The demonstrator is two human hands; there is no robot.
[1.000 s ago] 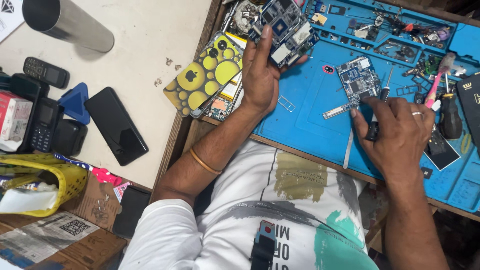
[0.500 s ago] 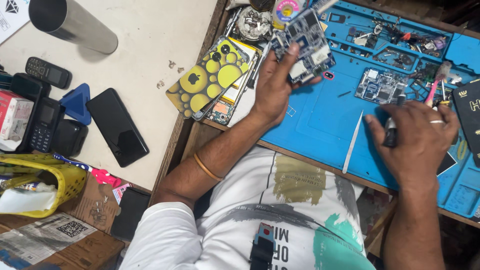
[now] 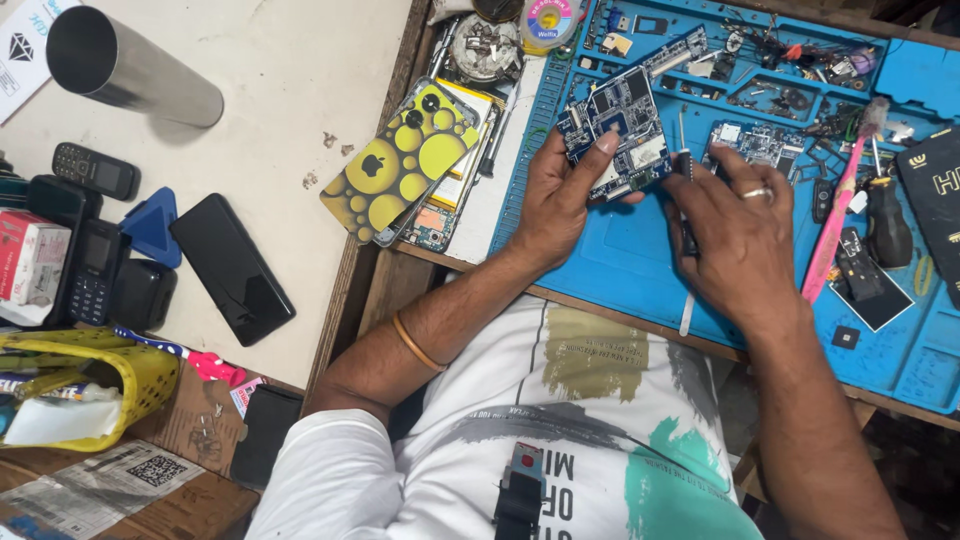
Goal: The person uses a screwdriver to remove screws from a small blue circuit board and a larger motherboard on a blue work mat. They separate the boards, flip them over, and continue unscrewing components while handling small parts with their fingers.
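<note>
My left hand (image 3: 560,195) grips a blue phone circuit board (image 3: 618,128) and holds it tilted above the blue work mat (image 3: 620,260). My right hand (image 3: 735,235), with a ring on one finger, is closed around a thin dark tool (image 3: 686,170) whose tip points up beside the board's right edge. A second, smaller circuit board (image 3: 752,142) lies on the mat just behind my right hand.
A yellow-spotted phone back cover (image 3: 400,160) lies over opened phones on the mat's left. A pink brush (image 3: 840,215), a black screwdriver (image 3: 885,225) and trays of small parts (image 3: 790,60) sit to the right. A metal cylinder (image 3: 125,65), black phones (image 3: 230,268) and a yellow basket (image 3: 110,385) occupy the left table.
My left hand has brought the board down and toward me. My right hand has moved left with the tool, up to the board's edge.
</note>
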